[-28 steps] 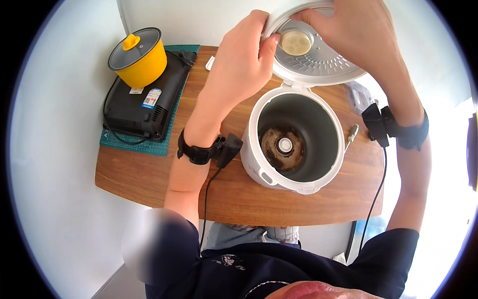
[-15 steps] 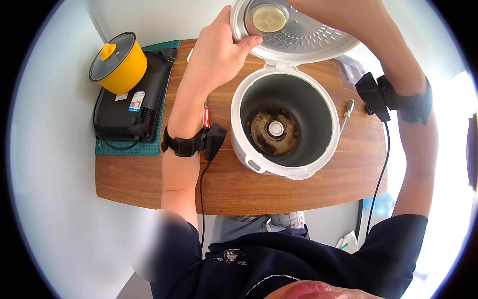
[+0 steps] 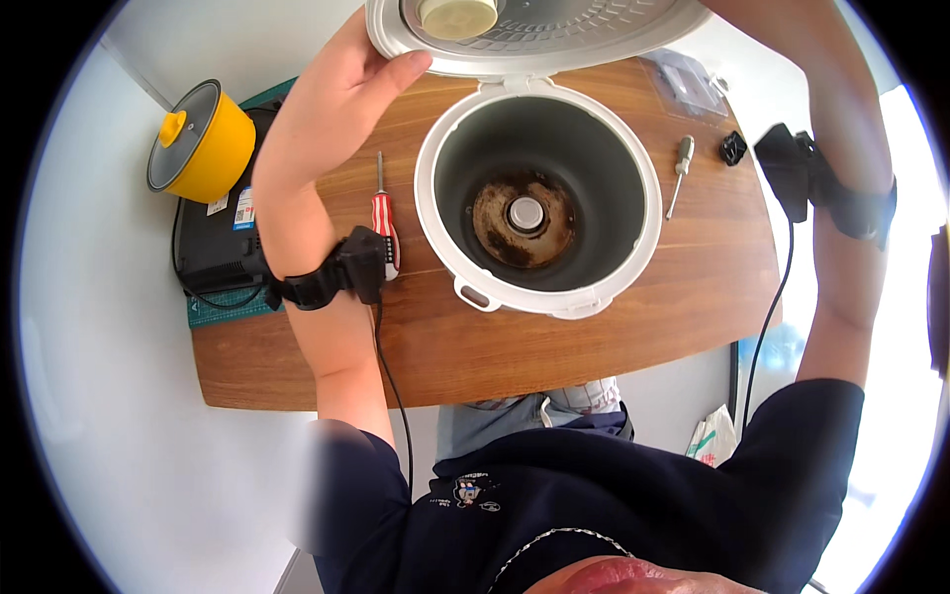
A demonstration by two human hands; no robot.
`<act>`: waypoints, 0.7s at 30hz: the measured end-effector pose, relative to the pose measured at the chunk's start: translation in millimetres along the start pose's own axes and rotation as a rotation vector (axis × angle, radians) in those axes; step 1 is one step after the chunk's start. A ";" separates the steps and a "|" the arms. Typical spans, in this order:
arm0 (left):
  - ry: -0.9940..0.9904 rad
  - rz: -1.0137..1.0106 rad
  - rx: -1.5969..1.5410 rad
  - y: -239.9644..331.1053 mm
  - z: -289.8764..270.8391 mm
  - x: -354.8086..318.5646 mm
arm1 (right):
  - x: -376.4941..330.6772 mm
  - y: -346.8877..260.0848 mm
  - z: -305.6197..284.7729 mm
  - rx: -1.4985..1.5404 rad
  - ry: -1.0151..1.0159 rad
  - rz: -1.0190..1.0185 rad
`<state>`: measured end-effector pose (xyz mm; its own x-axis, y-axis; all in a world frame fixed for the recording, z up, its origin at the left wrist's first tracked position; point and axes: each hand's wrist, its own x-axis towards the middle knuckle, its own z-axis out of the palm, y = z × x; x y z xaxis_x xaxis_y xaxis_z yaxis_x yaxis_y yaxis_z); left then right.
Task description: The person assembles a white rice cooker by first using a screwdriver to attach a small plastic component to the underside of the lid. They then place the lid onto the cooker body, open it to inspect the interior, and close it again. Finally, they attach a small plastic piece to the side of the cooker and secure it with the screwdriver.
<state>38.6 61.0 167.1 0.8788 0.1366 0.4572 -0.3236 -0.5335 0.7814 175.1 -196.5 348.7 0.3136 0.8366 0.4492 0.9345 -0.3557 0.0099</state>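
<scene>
A white rice cooker (image 3: pixel 539 300) stands on the wooden table with its lid (image 3: pixel 554 61) raised on the hinge at the back. No inner pot sits in it; the stained brown heating plate (image 3: pixel 503 233) shows at the bottom, with a round metal knob in its middle. My left hand (image 3: pixel 332 114) grips the left edge of the lid, thumb on the inner side and fingers hidden behind. A round cream-coloured cap (image 3: pixel 457 18) sits on the lid's inside. My right forearm reaches up past the lid's right side, and the hand is beyond the top edge of the picture.
Left of the cooker lies a red-and-white-handled screwdriver (image 3: pixel 384 223); right of it, a grey-handled one (image 3: pixel 683 163). A small black part (image 3: pixel 732 148) and a clear plastic package (image 3: pixel 685 84) lie at right. A yellow pot (image 3: pixel 220 153) rests on a black appliance (image 3: pixel 213 247) over a green mat.
The view has shifted, and the cooker sits higher and further left in it. My left hand still holds the lid, and the red-handled screwdriver shows more fully beside my left arm.
</scene>
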 end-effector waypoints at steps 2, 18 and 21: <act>-0.049 0.026 -0.090 6.4 12.5 7.5 | -36.7 -13.6 -9.0 0.355 0.042 0.083; -0.349 0.073 0.206 53.3 31.6 -38.6 | -183.2 -25.9 93.7 0.352 0.247 -0.312; -0.333 0.021 0.061 71.7 39.7 -43.2 | -194.9 -24.1 117.8 0.311 0.322 -0.317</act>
<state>-8.7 -16.3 186.5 0.9418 -0.1493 0.3012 -0.3298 -0.5840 0.7417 111.4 -301.9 155.7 -0.0129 0.6957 0.7182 0.9958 0.0738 -0.0536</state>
